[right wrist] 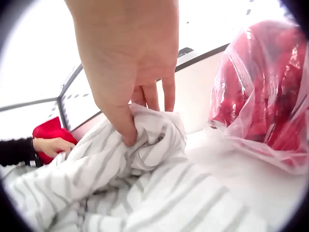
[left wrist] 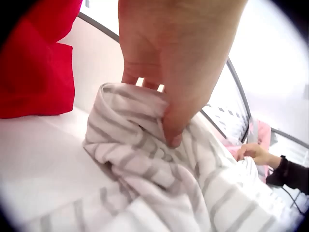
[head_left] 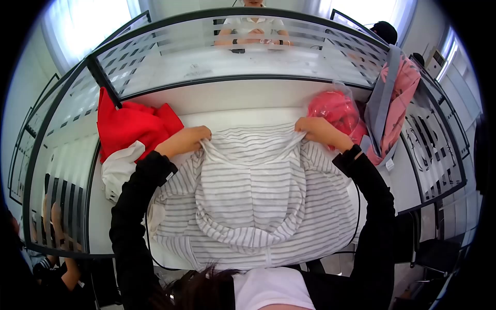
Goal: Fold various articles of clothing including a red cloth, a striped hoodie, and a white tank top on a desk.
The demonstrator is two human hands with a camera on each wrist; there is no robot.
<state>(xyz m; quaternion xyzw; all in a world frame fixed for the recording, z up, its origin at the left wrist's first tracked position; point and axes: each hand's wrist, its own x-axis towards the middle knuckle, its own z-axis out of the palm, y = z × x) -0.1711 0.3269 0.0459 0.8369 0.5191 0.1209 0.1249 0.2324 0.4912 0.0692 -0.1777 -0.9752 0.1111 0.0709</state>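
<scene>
A white garment with grey stripes [head_left: 250, 191] is spread over the white table, its hood-like rounded part lying in the middle. My left hand [head_left: 190, 139] pinches the cloth at the far left of that part; in the left wrist view the thumb [left wrist: 174, 133] presses a bunched fold against the fingers. On the far right, my right hand [head_left: 323, 132] pinches the matching edge. Gathered folds stand up under its thumb [right wrist: 126, 126] in the right wrist view. Between the two hands the edge sags in a shallow curve.
Red cloth [head_left: 137, 126] and a white cloth [head_left: 121, 168] lie at the left. At the right are a clear plastic bag of red material [head_left: 336, 111] and a pink and grey bag [head_left: 395, 98]. A dark-framed partition [head_left: 232, 80] bounds the table; a person sits beyond it.
</scene>
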